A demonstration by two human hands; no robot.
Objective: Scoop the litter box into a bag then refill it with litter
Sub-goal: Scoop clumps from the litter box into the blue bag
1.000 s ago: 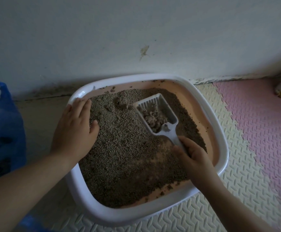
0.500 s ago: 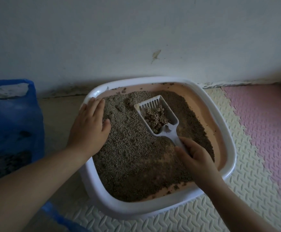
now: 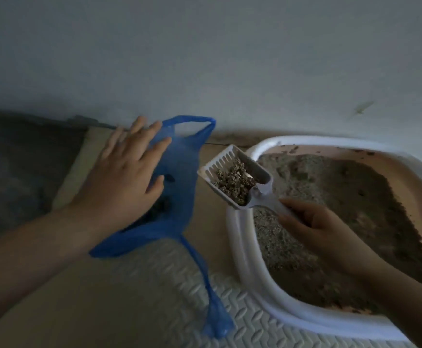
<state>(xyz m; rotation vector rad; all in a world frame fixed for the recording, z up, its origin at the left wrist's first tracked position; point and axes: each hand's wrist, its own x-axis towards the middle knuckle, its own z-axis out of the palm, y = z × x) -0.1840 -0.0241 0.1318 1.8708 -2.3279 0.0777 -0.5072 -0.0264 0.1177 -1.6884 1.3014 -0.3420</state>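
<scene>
While the right hand [image 3: 315, 227] grips the handle of the white litter scoop [image 3: 260, 169] — full of clumped litter [image 3: 232, 183] — above the left rim of the litter box [image 3: 240, 239], the left hand [image 3: 122, 182] spreads straight fingers over the blue plastic bag [image 3: 179, 169] just beside the box.

Floor mat [image 3: 154, 285] under bag [image 3: 179, 177], litter box [image 3: 240, 247]

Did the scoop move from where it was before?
Yes. The scoop left the middle of the litter box and now hangs over its left rim, toward the blue bag.
</scene>
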